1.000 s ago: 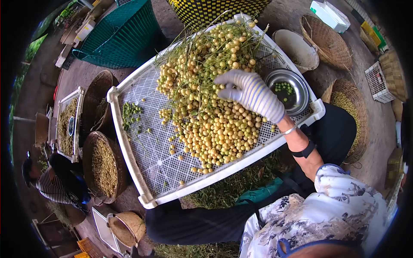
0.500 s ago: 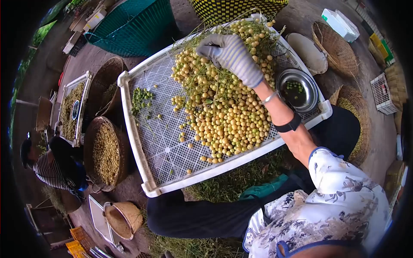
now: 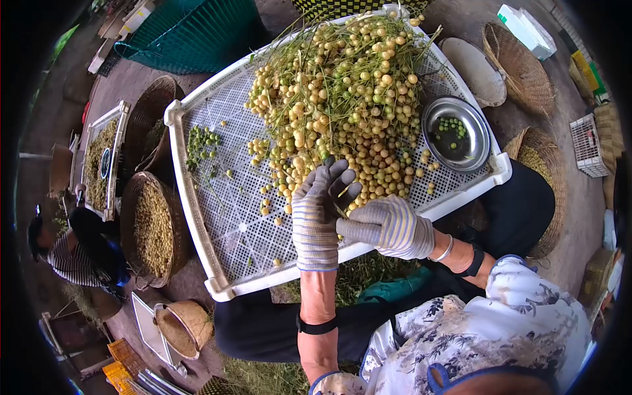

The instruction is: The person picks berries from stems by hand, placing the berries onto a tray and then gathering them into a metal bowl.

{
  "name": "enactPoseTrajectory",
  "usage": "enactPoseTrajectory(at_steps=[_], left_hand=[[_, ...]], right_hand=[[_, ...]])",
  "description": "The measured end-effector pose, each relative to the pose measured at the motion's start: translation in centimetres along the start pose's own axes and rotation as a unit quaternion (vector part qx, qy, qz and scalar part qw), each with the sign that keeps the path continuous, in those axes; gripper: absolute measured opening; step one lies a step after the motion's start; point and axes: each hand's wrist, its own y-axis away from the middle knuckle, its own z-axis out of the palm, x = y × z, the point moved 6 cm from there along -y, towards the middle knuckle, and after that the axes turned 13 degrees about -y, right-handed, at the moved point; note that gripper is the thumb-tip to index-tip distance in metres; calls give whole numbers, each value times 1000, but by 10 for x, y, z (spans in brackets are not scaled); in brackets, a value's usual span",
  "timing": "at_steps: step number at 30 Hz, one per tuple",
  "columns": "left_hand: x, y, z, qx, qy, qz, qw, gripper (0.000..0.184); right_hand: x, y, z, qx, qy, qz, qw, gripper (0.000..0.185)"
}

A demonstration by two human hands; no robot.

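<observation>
A heap of small yellow round fruit on thin green stems (image 3: pixel 355 85) covers much of a white perforated tray (image 3: pixel 224 263) across my lap. Both hands wear striped knit gloves and meet at the tray's near edge, in front of the heap. My left hand (image 3: pixel 319 214) has its fingers curled, dark fingertips toward the fruit; what lies inside them is hidden. Close beside it, my right hand (image 3: pixel 388 227) is closed in a pinch pointing at the left palm, with its contents too small to name. Green fruits (image 3: pixel 202 143) lie at the tray's left.
A metal bowl (image 3: pixel 431 135) with a few green fruits stands on the tray's right side. Around it are a teal woven basket (image 3: pixel 197 36), a basket of yellow fruit (image 3: pixel 178 224) and a wicker basket (image 3: pixel 520 66). Another person (image 3: pixel 72 257) sits at far left beside a second tray.
My right hand has come back from the top of the heap to the near edge. My left hand has entered the view and joined it. The view has shifted slightly.
</observation>
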Motion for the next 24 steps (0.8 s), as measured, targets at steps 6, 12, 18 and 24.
enactPoseTrajectory(at_steps=[6,12,18,24], left_hand=[[4,7,-38,9,-61,15,998,16],[11,39,-37,60,-165,55,983,20],[-6,51,-22,149,-215,95,960,15],[-26,49,-15,175,-208,108,956,14]], right_hand=[[-2,9,15,-68,-198,47,977,39],[62,18,-2,150,-357,319,865,33],[56,-7,19,141,-369,314,863,35],[50,5,9,164,-243,238,926,25]])
